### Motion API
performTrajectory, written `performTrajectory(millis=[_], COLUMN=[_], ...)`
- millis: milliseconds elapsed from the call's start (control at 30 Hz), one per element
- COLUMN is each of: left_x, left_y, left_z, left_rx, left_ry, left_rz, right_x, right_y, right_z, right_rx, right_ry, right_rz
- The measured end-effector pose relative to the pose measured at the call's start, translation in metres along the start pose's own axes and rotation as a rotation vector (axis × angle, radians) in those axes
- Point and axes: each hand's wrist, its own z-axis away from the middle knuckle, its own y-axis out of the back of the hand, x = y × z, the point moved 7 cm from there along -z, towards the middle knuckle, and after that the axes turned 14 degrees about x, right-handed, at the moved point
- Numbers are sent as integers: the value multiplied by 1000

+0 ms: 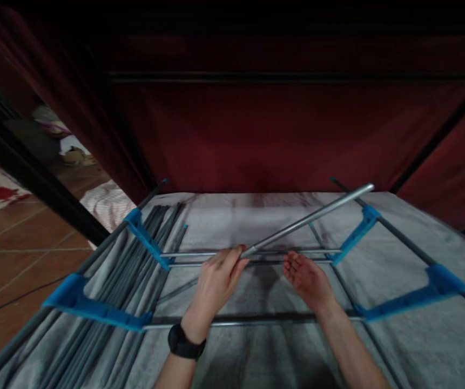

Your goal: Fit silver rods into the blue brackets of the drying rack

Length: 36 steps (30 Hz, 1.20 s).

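My left hand (218, 278), a black watch on its wrist, is closed around a silver metal tube (309, 219). The tube slants up to the right, its far end over the right side of the frame. Palm up, my right hand (307, 278) is open with slightly bent fingers and holds nothing. It is just right of the gripped part of the tube, by the crossbars (268, 321). A frame of grey tubes lies around both hands, joined by blue plastic brackets (94, 303) on the left and more blue brackets (414, 296) on the right.
Several loose grey tubes (135, 270) lie in a bundle at the left on the grey cloth surface (256, 216). Dark red fabric (276, 135) hangs behind, with black posts (46, 178) at the sides. A tiled floor (17, 248) shows at far left.
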Motion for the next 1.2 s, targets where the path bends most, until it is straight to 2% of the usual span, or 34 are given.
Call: performTrajectory(millis=[133, 267, 433, 733, 967, 1200], left_x=[5, 15, 11, -23, -29, -29], left_y=[-44, -63, -71, -83, -86, -85], left_z=[18, 30, 35, 49, 51, 52], left_rx=[-192, -280, -315, -431, -485, -486], left_ry=[-59, -149, -173, 5, 25, 56], left_rz=[-90, -148, -234, -258, -290, -261], right_x=[-9, -22, -30, -39, -54, -62], right_y=[4, 5, 7, 23, 25, 35], right_z=[-3, -2, -1, -7, 0, 0], right_rx=[62, 105, 153, 195, 161, 275], right_ry=[56, 132, 149, 203, 257, 354], right_rz=[-40, -78, -131, -325, -426, -389])
